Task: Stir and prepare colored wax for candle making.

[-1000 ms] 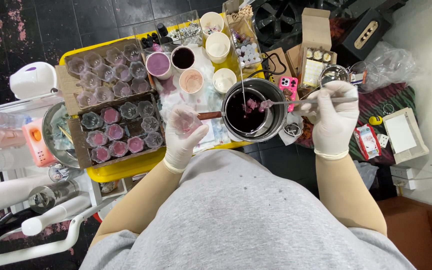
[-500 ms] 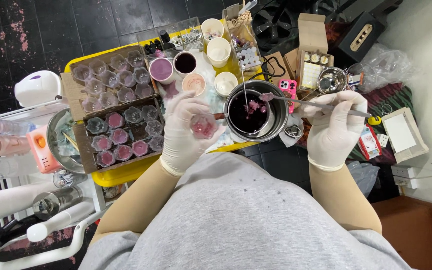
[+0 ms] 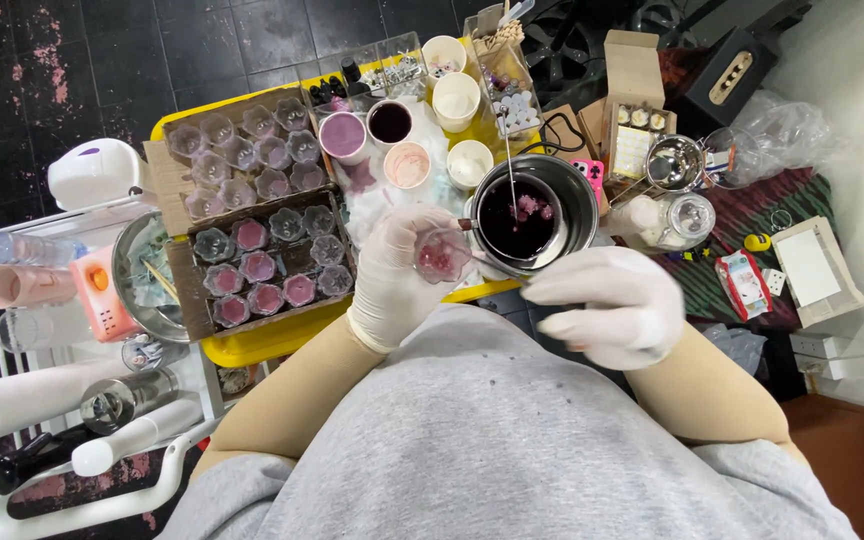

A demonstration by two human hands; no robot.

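My left hand [image 3: 392,275], in a white glove, holds a small clear flower-shaped cup [image 3: 442,255] with pink filling, just left of a steel pot [image 3: 577,205]. The pot holds a dark purple liquid [image 3: 512,220] with pink bits and a thin stick. My right hand [image 3: 612,305], also gloved, hovers at the pot's near rim with its fingers curled together and pointing at the cup. What it grips is hidden. Two cardboard trays [image 3: 177,260] of similar cups, some filled pink, lie left of my left hand.
A yellow tray [image 3: 262,345] carries the cardboard trays, paper cups [image 3: 455,100] and bowls of purple and pink mixtures [image 3: 342,133]. A steel bowl [image 3: 132,260], bottles and a paper roll [image 3: 12,400] lie at left. A glass jar [image 3: 677,215], boxes and a strainer [image 3: 674,160] stand at right.
My left hand brought the cup from over the trays to the pot's left rim. My right hand, which held a spoon over the pot, dropped toward my body at the near rim.
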